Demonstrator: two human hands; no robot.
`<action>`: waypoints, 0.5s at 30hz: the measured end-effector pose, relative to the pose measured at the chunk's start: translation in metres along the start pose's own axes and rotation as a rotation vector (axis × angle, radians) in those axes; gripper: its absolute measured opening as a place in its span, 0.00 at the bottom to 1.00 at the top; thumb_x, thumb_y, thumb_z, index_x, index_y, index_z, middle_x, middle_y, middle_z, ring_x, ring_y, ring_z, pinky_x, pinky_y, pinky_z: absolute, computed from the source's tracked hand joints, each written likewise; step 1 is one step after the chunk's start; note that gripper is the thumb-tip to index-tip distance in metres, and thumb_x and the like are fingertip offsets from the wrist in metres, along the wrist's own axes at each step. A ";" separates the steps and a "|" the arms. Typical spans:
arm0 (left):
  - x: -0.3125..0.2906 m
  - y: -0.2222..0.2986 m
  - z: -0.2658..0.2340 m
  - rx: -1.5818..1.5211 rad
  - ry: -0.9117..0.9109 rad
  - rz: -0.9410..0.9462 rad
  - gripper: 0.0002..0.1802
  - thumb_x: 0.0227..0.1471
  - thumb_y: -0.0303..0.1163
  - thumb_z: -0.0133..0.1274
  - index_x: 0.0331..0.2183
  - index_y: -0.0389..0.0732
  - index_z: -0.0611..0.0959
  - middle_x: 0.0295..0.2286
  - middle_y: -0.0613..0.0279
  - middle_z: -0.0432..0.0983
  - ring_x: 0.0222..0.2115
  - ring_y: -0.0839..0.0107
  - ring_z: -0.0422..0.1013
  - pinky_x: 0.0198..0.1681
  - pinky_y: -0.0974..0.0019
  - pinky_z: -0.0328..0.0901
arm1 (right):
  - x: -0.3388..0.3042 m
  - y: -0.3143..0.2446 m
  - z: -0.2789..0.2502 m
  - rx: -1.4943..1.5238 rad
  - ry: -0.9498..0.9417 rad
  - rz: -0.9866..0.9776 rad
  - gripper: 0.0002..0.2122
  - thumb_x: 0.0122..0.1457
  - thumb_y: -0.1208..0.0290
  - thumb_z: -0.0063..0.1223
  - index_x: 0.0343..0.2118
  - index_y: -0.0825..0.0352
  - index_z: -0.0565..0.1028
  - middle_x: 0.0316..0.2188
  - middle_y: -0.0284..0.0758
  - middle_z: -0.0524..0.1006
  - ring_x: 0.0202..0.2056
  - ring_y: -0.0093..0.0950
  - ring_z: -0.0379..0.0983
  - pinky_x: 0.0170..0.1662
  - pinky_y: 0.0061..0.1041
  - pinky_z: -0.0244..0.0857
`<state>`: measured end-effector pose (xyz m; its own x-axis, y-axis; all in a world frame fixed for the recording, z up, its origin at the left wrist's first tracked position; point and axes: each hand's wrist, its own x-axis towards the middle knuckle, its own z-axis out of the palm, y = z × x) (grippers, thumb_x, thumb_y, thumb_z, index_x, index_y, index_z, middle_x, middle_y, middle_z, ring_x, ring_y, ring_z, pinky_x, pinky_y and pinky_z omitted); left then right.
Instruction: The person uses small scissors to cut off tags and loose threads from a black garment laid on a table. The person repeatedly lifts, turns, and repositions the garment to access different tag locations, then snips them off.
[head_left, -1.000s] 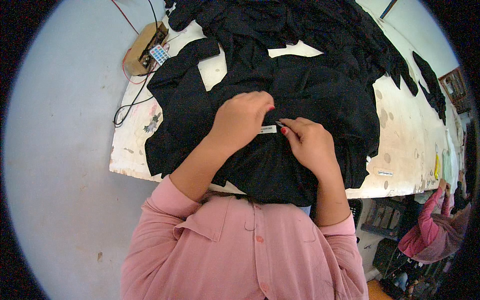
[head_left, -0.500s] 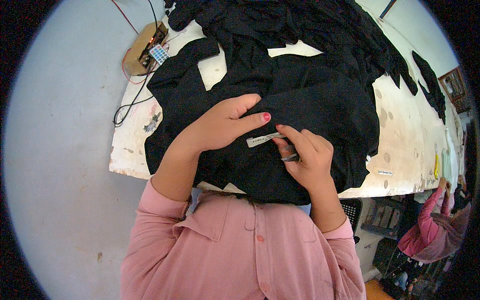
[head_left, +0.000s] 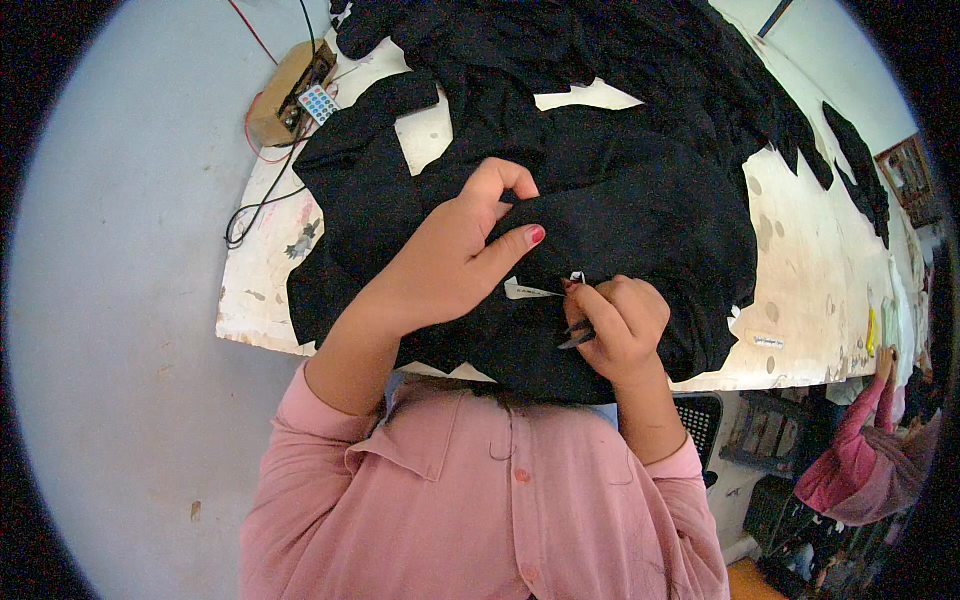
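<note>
Black fabric [head_left: 640, 210] lies spread over the table in front of me. Above it, my left hand [head_left: 450, 250] has thumb and forefinger apart and the forefinger bent; I see nothing held in it, though its other fingers are partly hidden. Between thumb and forefinger, my right hand [head_left: 622, 325] pinches one end of a small white label [head_left: 525, 290] with dark print. The label's other end points toward my left thumb, against the black cloth. Small dark thread snips [head_left: 576, 335] stick out from the same right hand, their blades pointing left and their handles hidden in the palm.
More black cloth [head_left: 600, 40] is heaped at the back of the pale, stained table [head_left: 800, 300]. A brown box with electronics [head_left: 285, 95], a small remote [head_left: 318, 103] and loose cables are at the far left. On the right, another person [head_left: 865, 450] works in pink sleeves.
My right hand has shifted slightly down and right, and the label's pinched end is now crumpled up. My left forefinger has lifted and bent, and its thumb has spread away from it.
</note>
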<state>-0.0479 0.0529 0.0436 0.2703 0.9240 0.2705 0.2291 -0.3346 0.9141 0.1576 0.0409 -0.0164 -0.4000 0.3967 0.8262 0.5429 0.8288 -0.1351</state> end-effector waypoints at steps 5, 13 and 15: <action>0.002 0.012 -0.008 0.333 -0.163 0.215 0.05 0.52 0.24 0.46 0.32 0.35 0.76 0.31 0.54 0.74 0.29 0.59 0.72 0.33 0.66 0.65 | 0.006 -0.003 0.001 0.025 0.082 -0.015 0.12 0.37 0.72 0.61 0.29 0.62 0.78 0.21 0.31 0.72 0.18 0.26 0.68 0.18 0.24 0.59; -0.003 0.001 0.002 0.261 -0.201 0.186 0.10 0.48 0.36 0.58 0.28 0.40 0.79 0.24 0.60 0.74 0.26 0.63 0.68 0.40 0.63 0.61 | 0.040 -0.015 0.003 0.491 0.086 0.859 0.13 0.43 0.76 0.63 0.32 0.66 0.70 0.26 0.35 0.74 0.26 0.21 0.70 0.29 0.20 0.65; -0.001 0.003 -0.001 0.276 -0.232 0.019 0.14 0.47 0.39 0.59 0.27 0.38 0.79 0.24 0.58 0.75 0.27 0.61 0.71 0.40 0.62 0.62 | 0.043 -0.008 -0.002 0.642 -0.063 0.935 0.16 0.44 0.82 0.61 0.35 0.65 0.68 0.27 0.25 0.69 0.22 0.08 0.55 0.23 0.10 0.49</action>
<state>-0.0479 0.0514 0.0464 0.4751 0.8609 0.1818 0.4573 -0.4182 0.7848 0.1381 0.0504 0.0212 -0.0832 0.9702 0.2276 0.1763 0.2391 -0.9549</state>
